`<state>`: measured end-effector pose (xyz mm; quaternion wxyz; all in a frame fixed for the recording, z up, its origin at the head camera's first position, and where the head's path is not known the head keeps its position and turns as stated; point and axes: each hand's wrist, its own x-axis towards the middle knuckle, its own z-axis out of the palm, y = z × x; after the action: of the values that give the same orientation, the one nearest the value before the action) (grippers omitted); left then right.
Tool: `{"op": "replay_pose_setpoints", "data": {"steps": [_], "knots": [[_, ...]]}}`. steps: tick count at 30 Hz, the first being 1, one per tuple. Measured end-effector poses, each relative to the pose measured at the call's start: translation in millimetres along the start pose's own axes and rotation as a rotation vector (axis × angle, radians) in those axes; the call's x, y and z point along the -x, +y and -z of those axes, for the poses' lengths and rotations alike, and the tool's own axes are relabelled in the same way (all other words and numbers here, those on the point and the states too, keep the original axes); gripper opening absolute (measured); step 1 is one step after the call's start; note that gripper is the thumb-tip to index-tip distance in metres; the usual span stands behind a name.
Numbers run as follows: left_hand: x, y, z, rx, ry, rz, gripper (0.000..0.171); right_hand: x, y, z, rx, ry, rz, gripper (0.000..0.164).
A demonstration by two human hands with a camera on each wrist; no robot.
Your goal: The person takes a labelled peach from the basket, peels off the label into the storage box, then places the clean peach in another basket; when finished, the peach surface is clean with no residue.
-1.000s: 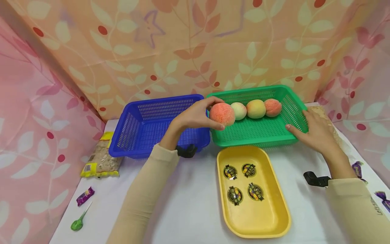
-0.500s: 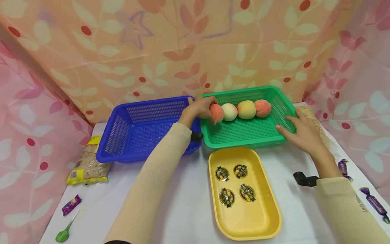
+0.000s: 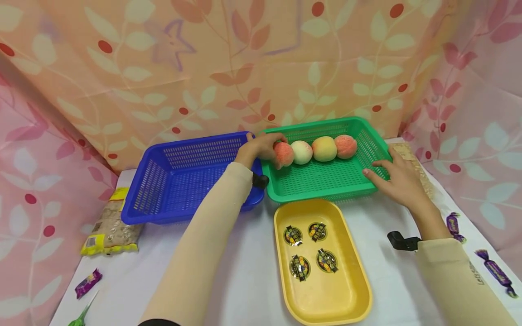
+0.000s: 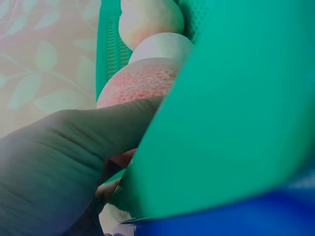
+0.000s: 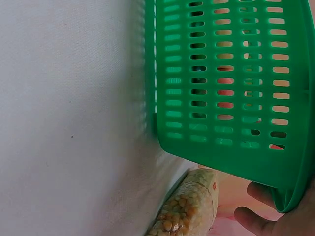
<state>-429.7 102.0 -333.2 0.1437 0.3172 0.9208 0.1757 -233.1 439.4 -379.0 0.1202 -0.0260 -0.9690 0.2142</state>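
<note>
My left hand [image 3: 261, 147] reaches into the left end of the green basket [image 3: 322, 194], its fingers curled round a pinkish-red peach [image 3: 285, 155]. In the left wrist view the thumb lies across the peach [image 4: 140, 81], while the basket wall hides much of the grip. Beside it in a row sit a pale cream peach [image 3: 302, 152], a yellow one [image 3: 325, 149] and a coral-pink one [image 3: 345, 146]. At the basket's right end rests my right hand [image 3: 401, 181], thumb and a finger extended over the rim. Other fingertips [image 5: 253, 223] show outside the corner in the right wrist view.
A blue basket [image 3: 191, 218] stands against the green one's left side. In front is a yellow tray [image 3: 326, 301] with several round stickers. Bagged goods [image 3: 114, 226] lie left, another bag [image 5: 184, 206] right. Wrapped sweets [image 3: 496, 271] and a lollipop [image 3: 79, 319] lie near the edges.
The left hand has lowered the red peach from over the basket's left side to the left end of the row. The right hand stays at the right rim. The view has shifted slightly right.
</note>
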Motion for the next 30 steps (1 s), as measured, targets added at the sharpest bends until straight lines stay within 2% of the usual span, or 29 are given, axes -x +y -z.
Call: {"op": "replay_pose_setpoints", "data": {"steps": [11,21,30], "knots": [[1.0,-6.7,-4.5,-0.003,-0.004,0.006,0.065,0,-3,-5,0.013,0.017,0.011,0.059],[2.2,-10.3,-5.1,-0.008,0.003,0.016,0.07,-4,-4,-8,0.019,0.024,0.014,0.058],[3.3,-13.0,-1.8,0.018,-0.044,0.011,0.074,-5,-4,-9,0.014,0.026,0.014,0.057]]}}
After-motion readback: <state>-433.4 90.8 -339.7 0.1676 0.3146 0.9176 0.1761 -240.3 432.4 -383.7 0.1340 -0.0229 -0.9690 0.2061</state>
